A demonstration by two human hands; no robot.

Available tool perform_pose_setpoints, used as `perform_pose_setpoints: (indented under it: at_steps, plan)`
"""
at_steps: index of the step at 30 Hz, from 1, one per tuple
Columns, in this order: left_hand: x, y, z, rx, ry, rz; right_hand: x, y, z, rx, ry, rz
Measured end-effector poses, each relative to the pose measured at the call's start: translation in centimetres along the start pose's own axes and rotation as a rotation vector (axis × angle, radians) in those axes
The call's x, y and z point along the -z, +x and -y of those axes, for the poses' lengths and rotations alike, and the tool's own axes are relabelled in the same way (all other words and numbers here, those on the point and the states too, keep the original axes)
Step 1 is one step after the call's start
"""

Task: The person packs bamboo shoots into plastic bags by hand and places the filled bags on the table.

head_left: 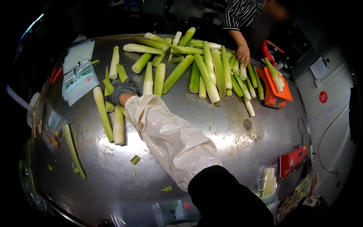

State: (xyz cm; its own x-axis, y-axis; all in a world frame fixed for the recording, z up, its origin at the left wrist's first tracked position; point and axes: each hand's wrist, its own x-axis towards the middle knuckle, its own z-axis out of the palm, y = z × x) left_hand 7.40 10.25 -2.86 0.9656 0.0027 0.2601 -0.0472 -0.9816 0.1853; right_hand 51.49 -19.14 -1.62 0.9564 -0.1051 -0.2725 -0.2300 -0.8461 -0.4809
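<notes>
Green stalks (110, 107) whiten toward one end; of the hands (123, 90), the gloved right curls around one.

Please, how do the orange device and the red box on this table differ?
The orange device carries cut stalks; the red box carries none. The orange device stands farther away, beside the heap; the red box stands nearer. Both are on the right side of the table.
</notes>
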Motion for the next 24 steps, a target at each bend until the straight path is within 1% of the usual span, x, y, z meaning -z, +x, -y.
perform_pose_setpoints:
  at_steps: [1, 4, 7, 9, 11, 12, 13, 15, 17, 18, 19, 21, 22, 23, 24]
  plan:
    - [0.0, 0.1, -0.1, 0.023, -0.042, 0.008, 0.1, 0.0, -0.1, 0.009, -0.002, 0.007]
    - [-0.3, -0.2, 0.3, 0.037, -0.017, 0.026, 1.0, -0.4, -0.8, 0.025, 0.008, 0.014]
    - [-0.2, -0.1, 0.2, 0.049, -0.026, 0.030, -0.3, 1.2, -1.2, 0.016, 0.047, -0.061]
    - [0.0, 0.3, -0.1, 0.049, -0.031, 0.034, -0.9, 2.1, -1.2, 0.036, 0.053, -0.060]
    - [0.1, 0.3, -0.1, 0.043, -0.028, 0.040, -0.4, 2.0, -0.8, -0.039, 0.065, -0.015]
    - [0.0, 0.2, 0.1, 0.042, -0.033, 0.038, -0.1, 1.8, -1.1, -0.029, 0.144, -0.041]
    - [0.0, 0.2, 0.1, 0.042, -0.040, 0.035, 0.2, 2.0, -1.7, -0.026, 0.148, -0.040]
    - [0.2, 0.3, 0.0, 0.048, -0.049, 0.040, 1.3, 2.4, -3.5, 0.197, 0.204, -0.356]
    - [0.3, 0.4, -0.1, 0.064, -0.060, 0.047, 7.3, -1.8, -5.6, 0.329, 0.513, -0.149]
    - [0.2, 0.3, 0.1, 0.056, -0.048, 0.052, 9.1, -3.2, -6.9, 0.354, 0.538, -0.269]
    - [0.0, 0.2, 0.2, 0.050, -0.035, 0.056, 12.3, -4.6, -7.9, 0.327, 0.057, -0.381]
    - [-0.4, -0.2, 0.4, 0.058, 0.018, 0.056, 16.1, -5.7, -12.7, 0.232, -0.060, -0.556]
    - [-0.6, -0.3, 0.7, 0.043, 0.072, 0.056, 17.4, -5.0, -16.1, 0.198, -0.141, -0.709]
    - [-0.8, -0.6, 1.3, 0.056, 0.076, 0.055, 19.2, -4.9, -18.8, 0.040, -0.306, -0.738]
    - [-1.0, -0.8, 1.9, 0.067, 0.060, 0.093, 20.5, -4.4, -22.0, -0.053, -0.453, -0.781]
